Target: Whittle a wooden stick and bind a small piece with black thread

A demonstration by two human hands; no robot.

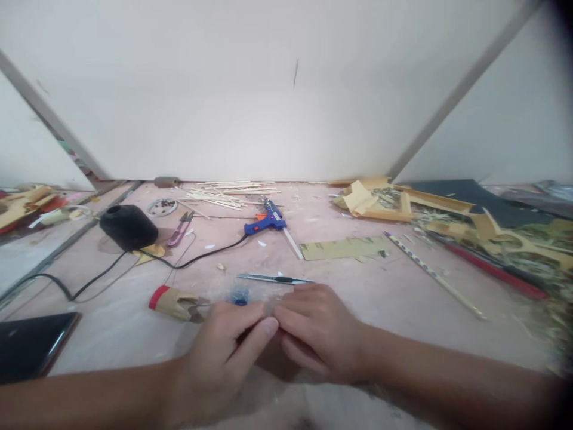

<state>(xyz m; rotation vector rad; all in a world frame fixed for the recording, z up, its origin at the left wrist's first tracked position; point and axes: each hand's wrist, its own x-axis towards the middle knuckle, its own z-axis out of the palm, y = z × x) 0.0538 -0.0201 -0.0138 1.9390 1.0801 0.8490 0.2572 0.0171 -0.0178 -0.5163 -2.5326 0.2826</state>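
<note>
**Both hands meet low over the craft surface**

The left hand (pixel 221 346) and right hand (pixel 316 331) come together near the front edge of the pinkish surface (pixel 403 316), fingertips touching around something small and blurred between them; what it is cannot be told, nor whether the fingers truly pinch it or only rest together. Both hands lie low, knuckles up, forearms coming in from the lower corners. The left fingers (pixel 257 331) stretch toward the right hand, whose fingers curl inward.

Just beyond the fingertips lies a blue bottle cap (pixel 239 296), and near it a silver utility knife (pixel 273 278). To the left rests a cardboard tube with a red end (pixel 172 302). Further back sit a blue glue gun (pixel 268 222) with its black cord (pixel 201 255), a bundle of thin wooden sticks (pixel 228 194) and a strip of cardboard (pixel 344 248).

By the look of it, this is fine fingertip work on a small piece, calling for a steady, light grip.
</note>
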